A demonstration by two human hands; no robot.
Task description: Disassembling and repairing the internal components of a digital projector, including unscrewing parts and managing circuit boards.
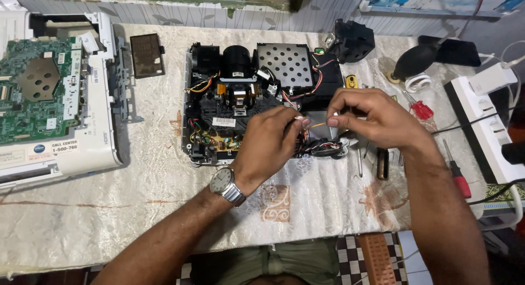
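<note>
Both my hands work a thin wire over the opened projector.

On the cloth-covered surface (136, 175) the opened projector chassis (257, 104) sits mid-frame, with its white cover and green circuit board (38, 93) well apart at the left. My left hand (268, 145) and right hand (377, 118) hover over the chassis's right half, each grip pinching one end of a small wire (317, 124). I judge this a wire-handling step; the next move calls for a steady, fine pinch. Screwdrivers (456, 173) lie near.
</note>
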